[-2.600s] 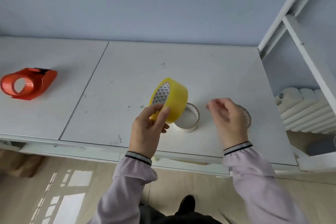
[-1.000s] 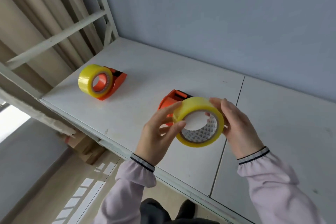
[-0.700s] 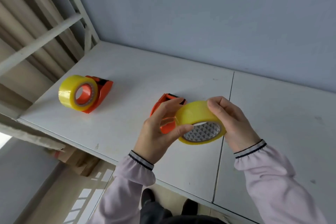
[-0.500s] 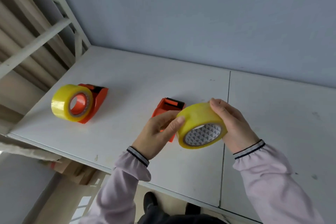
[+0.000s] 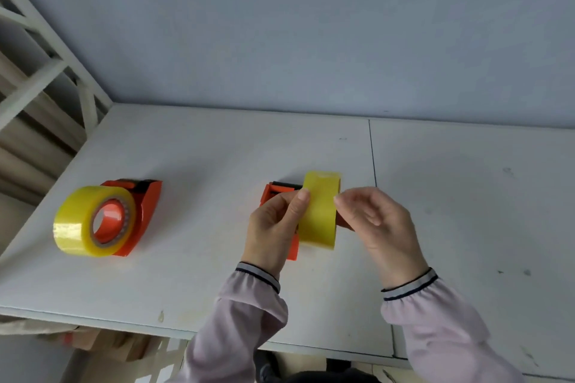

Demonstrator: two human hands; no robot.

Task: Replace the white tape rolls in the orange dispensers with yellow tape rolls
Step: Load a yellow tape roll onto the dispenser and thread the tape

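Note:
A yellow tape roll [image 5: 320,210] stands on edge at the middle of the white table [image 5: 202,149], seen edge-on. It sits against an orange dispenser [image 5: 278,193] whose body is mostly hidden behind it and my fingers. My left hand [image 5: 275,227] grips the roll and dispenser from the left. My right hand [image 5: 373,221] pinches the roll's right side. On the left, a second orange dispenser [image 5: 146,211] lies on the table with a yellow roll [image 5: 84,227] mounted on its hub.
A white metal frame [image 5: 40,71] rises at the left end of the table. A seam [image 5: 373,158] splits the tabletop just right of my hands. The front edge runs close below my wrists. Cardboard lies on the floor below left.
The yellow roll has turned from showing its core to edge-on and come down against the middle dispenser. Both hands stayed on it. The camera view shifted left and steadied.

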